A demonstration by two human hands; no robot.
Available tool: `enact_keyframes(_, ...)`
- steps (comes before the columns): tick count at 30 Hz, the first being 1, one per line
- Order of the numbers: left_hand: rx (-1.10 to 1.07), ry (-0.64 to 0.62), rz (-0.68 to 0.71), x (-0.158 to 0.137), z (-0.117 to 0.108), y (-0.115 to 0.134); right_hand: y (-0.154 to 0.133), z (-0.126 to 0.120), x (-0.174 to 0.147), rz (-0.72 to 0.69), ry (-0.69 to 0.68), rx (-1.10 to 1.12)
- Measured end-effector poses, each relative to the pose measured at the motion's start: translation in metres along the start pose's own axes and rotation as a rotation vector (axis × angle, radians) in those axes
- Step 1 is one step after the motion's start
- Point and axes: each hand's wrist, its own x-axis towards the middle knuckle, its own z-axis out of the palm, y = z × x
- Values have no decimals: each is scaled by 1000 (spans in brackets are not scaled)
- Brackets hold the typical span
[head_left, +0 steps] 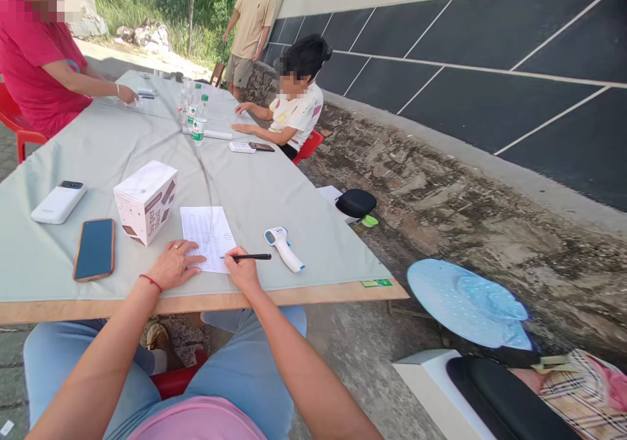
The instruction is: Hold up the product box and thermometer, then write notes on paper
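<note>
Pink top (198, 420) and pale blue trousers (235, 361) nearest, tucked up to the near edge of a cloth-covered desk (333, 264). Left hand (175, 264) palm down, fingers spread wide over the left margin of a written sheet (203, 228); red bracelet (151, 282) at the wrist. Right hand (243, 271) pinched around a black pen (257, 256), tip at the sheet's lower right part – cannot tell whether it touches.

Sheet lies close to the desk's near edge. Just left of it, a white box (144, 195) with lettering; further left, near the same edge, a dark-screened phone (95, 249), and beyond that, toward the left edge, a white device (59, 202) with a small display. Right of the pen, toward the near right corner, a white and blue thermometer (284, 247).

Further up the desk, green-capped bottles (198, 126). Person in red (42, 61) at the left edge; person in a white patterned shirt (296, 113) at the right edge, both hands on the desk. Off the near right corner, below desk level – a blue hat (463, 303)
</note>
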Motion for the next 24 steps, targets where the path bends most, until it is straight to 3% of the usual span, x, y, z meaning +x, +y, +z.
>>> enact_keyframes(24,10,15,14,0,0,-1,8,2,0,-23,43,-36)
